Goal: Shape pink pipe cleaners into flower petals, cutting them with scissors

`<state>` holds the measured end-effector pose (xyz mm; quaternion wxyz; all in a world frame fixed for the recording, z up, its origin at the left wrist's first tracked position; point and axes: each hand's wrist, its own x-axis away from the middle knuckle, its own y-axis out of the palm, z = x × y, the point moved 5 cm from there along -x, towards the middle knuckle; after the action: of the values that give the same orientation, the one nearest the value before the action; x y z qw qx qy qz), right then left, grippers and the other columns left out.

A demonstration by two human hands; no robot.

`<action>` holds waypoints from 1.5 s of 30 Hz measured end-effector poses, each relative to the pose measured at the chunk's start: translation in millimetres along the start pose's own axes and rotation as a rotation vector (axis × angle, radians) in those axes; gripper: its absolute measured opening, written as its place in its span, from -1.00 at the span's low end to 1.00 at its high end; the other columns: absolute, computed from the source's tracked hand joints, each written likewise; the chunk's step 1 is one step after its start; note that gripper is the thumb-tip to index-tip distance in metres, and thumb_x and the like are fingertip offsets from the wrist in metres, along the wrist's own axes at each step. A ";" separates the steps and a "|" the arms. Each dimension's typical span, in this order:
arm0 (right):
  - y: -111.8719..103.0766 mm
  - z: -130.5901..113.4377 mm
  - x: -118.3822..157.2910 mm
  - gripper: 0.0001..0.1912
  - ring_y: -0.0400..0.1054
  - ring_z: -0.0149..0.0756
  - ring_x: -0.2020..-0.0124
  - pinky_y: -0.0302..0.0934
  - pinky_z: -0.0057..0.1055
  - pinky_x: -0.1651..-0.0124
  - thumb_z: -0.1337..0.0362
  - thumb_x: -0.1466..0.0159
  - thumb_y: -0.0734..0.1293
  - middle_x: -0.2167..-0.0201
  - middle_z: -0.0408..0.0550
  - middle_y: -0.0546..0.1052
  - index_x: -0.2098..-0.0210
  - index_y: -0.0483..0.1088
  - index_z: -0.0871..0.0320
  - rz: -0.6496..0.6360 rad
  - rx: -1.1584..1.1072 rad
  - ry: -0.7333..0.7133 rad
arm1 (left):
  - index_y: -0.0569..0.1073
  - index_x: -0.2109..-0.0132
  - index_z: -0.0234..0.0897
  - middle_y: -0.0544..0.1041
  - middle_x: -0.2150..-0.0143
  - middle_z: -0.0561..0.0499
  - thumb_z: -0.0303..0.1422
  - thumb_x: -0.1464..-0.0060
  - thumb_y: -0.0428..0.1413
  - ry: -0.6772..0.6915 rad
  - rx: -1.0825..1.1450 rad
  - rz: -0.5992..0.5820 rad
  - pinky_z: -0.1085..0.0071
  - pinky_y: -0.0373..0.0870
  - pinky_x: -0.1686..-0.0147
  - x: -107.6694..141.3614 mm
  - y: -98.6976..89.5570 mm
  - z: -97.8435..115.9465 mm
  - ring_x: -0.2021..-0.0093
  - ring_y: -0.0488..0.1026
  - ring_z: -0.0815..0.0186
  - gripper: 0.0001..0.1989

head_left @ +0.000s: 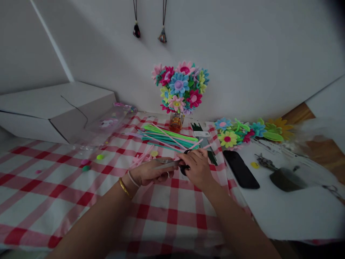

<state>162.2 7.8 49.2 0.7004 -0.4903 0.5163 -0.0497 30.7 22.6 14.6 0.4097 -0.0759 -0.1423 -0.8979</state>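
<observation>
Black-handled scissors are in my right hand, the fingers wrapped round the handles. The blades point left across my left hand, which has its fingers bent and pressed together. A pink pipe cleaner slants past my right knuckles, and a bit of pink shows at my left fingertips; the grip itself is partly hidden by the blades. Short pink pipe cleaner pieces lie behind my left hand. Beyond both hands rests a bundle of green and teal pipe cleaners with pink ones across it.
A glass jar at the back holds a fuzzy flower bouquet. More flowers and a black phone lie to the right. A white box stands at left near several pompoms on the checked cloth.
</observation>
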 end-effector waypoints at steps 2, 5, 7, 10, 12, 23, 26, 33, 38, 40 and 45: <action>-0.1 1.2 -0.1 -0.67 0.27 -0.31 0.29 -0.08 -0.26 0.07 0.48 -0.09 0.18 0.42 -0.11 0.46 0.17 0.34 0.11 0.009 -0.007 0.007 | 0.35 0.36 -0.30 0.34 0.52 0.08 -0.23 0.10 0.12 0.006 0.053 0.042 0.59 -0.09 0.73 -2.7 -3.3 -0.1 0.69 0.11 0.56 -0.78; 0.5 2.8 -0.7 -0.68 0.29 -0.29 0.29 -0.05 -0.27 0.07 0.48 -0.09 0.19 0.40 -0.09 0.48 0.17 0.34 0.13 0.003 -0.009 0.014 | 0.36 0.42 -0.34 0.34 0.54 0.07 -0.24 0.10 0.12 0.023 0.087 0.075 0.60 -0.09 0.77 -7.1 -6.8 0.4 0.70 0.14 0.56 -0.78; 0.4 4.1 -1.2 -0.69 0.32 -0.29 0.30 -0.01 -0.27 0.09 0.47 -0.10 0.19 0.40 -0.08 0.49 0.17 0.34 0.14 0.014 -0.019 0.032 | 0.39 0.43 -0.37 0.37 0.54 0.05 -0.25 0.11 0.14 0.030 0.099 0.074 0.60 -0.02 0.76 -9.7 -7.8 0.5 0.69 0.21 0.54 -0.77; -1.4 6.3 -1.5 -0.74 0.35 -0.30 0.34 0.06 -0.30 0.15 0.44 -0.10 0.21 0.41 -0.09 0.51 0.21 0.34 0.14 0.054 -0.057 0.085 | 0.44 0.39 -0.40 0.43 0.51 0.01 -0.29 0.11 0.16 0.037 0.150 0.064 0.58 0.17 0.66 -12.2 -9.4 -0.2 0.61 0.33 0.49 -0.79; -3.5 9.1 -0.9 -0.75 0.36 -0.30 0.37 0.11 -0.31 0.19 0.42 -0.09 0.24 0.41 -0.10 0.51 0.22 0.35 0.12 0.074 -0.111 0.167 | 0.47 0.35 -0.42 0.47 0.45 -0.03 -0.34 0.11 0.17 0.042 0.188 0.046 0.53 0.28 0.54 -12.8 -10.2 -0.9 0.55 0.38 0.45 -0.80; 2.2 21.5 9.2 -0.70 0.24 -0.49 0.56 0.13 -0.55 0.54 0.38 0.08 0.38 0.54 -0.27 0.36 0.34 0.27 0.09 -0.012 -1.401 0.896 | 0.49 0.36 -0.48 0.55 0.31 -0.23 -0.52 0.18 0.20 0.094 0.379 -0.118 0.19 0.27 0.09 -11.2 7.1 2.7 0.21 0.47 0.15 -0.86; 10.8 20.6 12.6 -0.70 0.23 -0.51 0.57 0.13 -0.55 0.55 0.38 0.06 0.37 0.54 -0.28 0.34 0.33 0.27 0.08 0.008 -1.538 0.969 | 0.47 0.28 -0.46 0.54 0.28 -0.22 -0.52 0.12 0.16 0.086 0.423 -0.209 0.19 0.30 0.12 -8.1 15.9 4.2 0.22 0.47 0.16 -0.83; 10.2 25.7 12.6 -0.66 0.26 -0.49 0.53 0.15 -0.54 0.53 0.33 0.06 0.41 0.47 -0.25 0.38 0.29 0.28 0.06 0.095 -1.325 0.943 | 0.37 0.33 -0.38 0.52 0.31 -0.16 -0.50 0.06 0.12 0.050 0.495 -0.235 0.18 0.36 0.25 -4.8 18.6 2.1 0.30 0.49 0.17 -0.91; 10.0 28.3 10.0 -0.70 0.24 -0.50 0.51 0.14 -0.55 0.48 0.31 0.06 0.42 0.51 -0.25 0.37 0.32 0.32 0.07 0.022 -1.283 0.880 | 0.34 0.34 -0.38 0.51 0.28 -0.17 -0.49 0.07 0.13 0.042 0.499 -0.187 0.22 0.40 0.31 -7.6 15.5 0.9 0.29 0.49 0.15 -0.89; 10.4 29.8 10.8 -0.69 0.23 -0.50 0.53 0.13 -0.56 0.51 0.31 0.06 0.42 0.51 -0.25 0.36 0.31 0.32 0.07 -0.014 -1.284 0.897 | 0.34 0.34 -0.39 0.51 0.28 -0.19 -0.48 0.07 0.13 0.025 0.490 -0.177 0.23 0.41 0.32 -8.6 14.1 0.0 0.27 0.49 0.13 -0.89; 10.4 30.9 12.2 -0.67 0.27 -0.47 0.52 0.15 -0.54 0.52 0.31 0.08 0.42 0.48 -0.23 0.38 0.31 0.31 0.07 -0.097 -1.303 0.927 | 0.33 0.38 -0.39 0.52 0.29 -0.20 -0.49 0.07 0.13 0.016 0.483 -0.144 0.28 0.41 0.33 -9.3 10.5 -0.1 0.26 0.49 0.13 -0.91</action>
<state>187.2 25.7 32.9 -0.0154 -0.7522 0.6580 0.0327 44.7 22.7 14.2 0.3519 0.0416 -0.3545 -0.8653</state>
